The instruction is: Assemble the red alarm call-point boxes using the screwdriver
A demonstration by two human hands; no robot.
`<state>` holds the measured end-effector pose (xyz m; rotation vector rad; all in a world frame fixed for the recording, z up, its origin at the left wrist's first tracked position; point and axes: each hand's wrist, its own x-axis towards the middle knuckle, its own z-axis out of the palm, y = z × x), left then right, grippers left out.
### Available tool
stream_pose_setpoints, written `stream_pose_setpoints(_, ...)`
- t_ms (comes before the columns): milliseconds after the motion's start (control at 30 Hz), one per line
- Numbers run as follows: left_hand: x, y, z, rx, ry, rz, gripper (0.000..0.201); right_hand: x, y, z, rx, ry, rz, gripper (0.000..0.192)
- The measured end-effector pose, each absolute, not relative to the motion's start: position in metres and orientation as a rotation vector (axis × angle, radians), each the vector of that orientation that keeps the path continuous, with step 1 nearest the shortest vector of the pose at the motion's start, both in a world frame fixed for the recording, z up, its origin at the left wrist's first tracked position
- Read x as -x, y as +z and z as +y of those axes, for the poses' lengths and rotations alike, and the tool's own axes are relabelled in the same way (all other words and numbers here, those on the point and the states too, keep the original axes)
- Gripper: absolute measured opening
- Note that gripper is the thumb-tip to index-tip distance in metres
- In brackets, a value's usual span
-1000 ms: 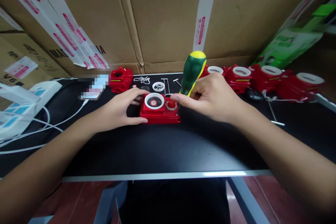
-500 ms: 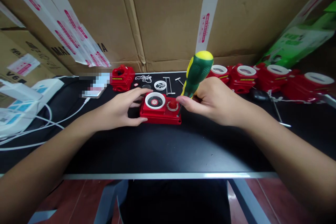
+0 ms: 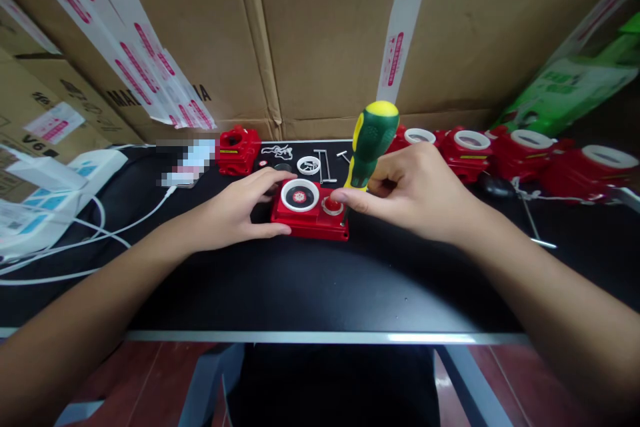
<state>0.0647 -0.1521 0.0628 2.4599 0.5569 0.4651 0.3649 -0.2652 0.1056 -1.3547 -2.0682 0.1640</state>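
- White power strips (image 3: pixel 75 177) and loose white cables (image 3: pixel 95 233) lie at the far left of the black desk (image 3: pixel 310 287), with taped cardboard boxes (image 3: pixel 310 33) stacked behind as a wall.
- Just right of the cables, a phone (image 3: pixel 183 177) rests flat near the back edge, partly blurred.
- Next along the back, a single red plastic housing (image 3: pixel 240 149) sits on its own, with small loose parts beside it: a white ring (image 3: pixel 309 164) and thin metal pins (image 3: pixel 325 163).
- The left hand (image 3: pixel 235 210) lies palm down and half open on the desk, thumb and fingers pressed against the left end of a flat red unit (image 3: pixel 310 213), steadying it.
- The red unit sits at the middle of the desk, between the two hands; its top shows a white-rimmed round dial (image 3: pixel 299 195) and, to the right, a small red button (image 3: pixel 333 203).
- The right hand (image 3: pixel 415 190) is closed around the lower part of a green and yellow screwdriver (image 3: pixel 371 143), which stands nearly upright, tilted slightly right at the top, with its tip at the right end of the red unit; the tip itself is hidden by the fingers.
- Behind the right hand, a row of red housings with white rings (image 3: pixel 500 150) runs along the back to the right edge.
- A green box (image 3: pixel 575 80) leans against the cardboard at the far right.
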Motion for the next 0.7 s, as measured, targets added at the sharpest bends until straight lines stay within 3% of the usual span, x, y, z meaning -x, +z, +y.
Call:
stream_pose_setpoints(233,-0.063,0.059,-0.155,-2.526,0.490,0.599,0.076,-0.357,0.109,-0.268,1.473,0.134,-2.013,0.059)
stream_pose_setpoints(433,-0.069,0.071,-0.164,-2.638,0.409,0.649,0.076,-0.355,0.103,-0.265,1.515,0.027,-1.956,0.072)
stream_pose_setpoints(700,-0.068,0.072,-0.160,-2.579,0.428,0.623,0.072,-0.357,0.102,-0.264,1.529,0.145,-2.056,0.062)
